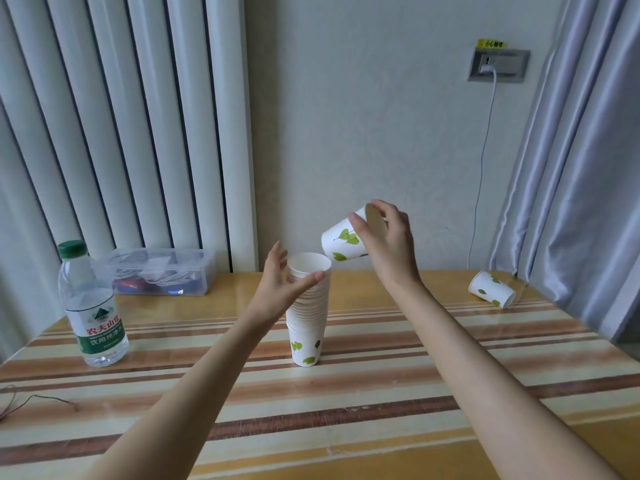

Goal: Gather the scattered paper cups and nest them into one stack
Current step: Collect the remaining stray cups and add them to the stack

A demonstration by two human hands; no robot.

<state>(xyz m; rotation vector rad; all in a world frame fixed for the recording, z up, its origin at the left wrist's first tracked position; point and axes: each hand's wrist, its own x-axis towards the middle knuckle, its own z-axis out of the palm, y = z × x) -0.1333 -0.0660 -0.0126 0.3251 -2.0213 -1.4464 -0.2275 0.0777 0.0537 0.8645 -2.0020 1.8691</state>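
Your left hand [277, 285] steadies the tall stack of paper cups [309, 306] on the striped table [381, 393], fingers spread around its rim. Your right hand [388, 244] pinches a tilted leaf-print cup [341, 242] just above. One fallen cup [491, 289] remains far right.

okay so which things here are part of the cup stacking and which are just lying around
Job:
tall nested stack of white leaf-print paper cups
tilted leaf-print paper cup in right hand
leaf-print paper cup lying on its side

Lying about:
green-capped clear plastic water bottle
clear plastic box of cables
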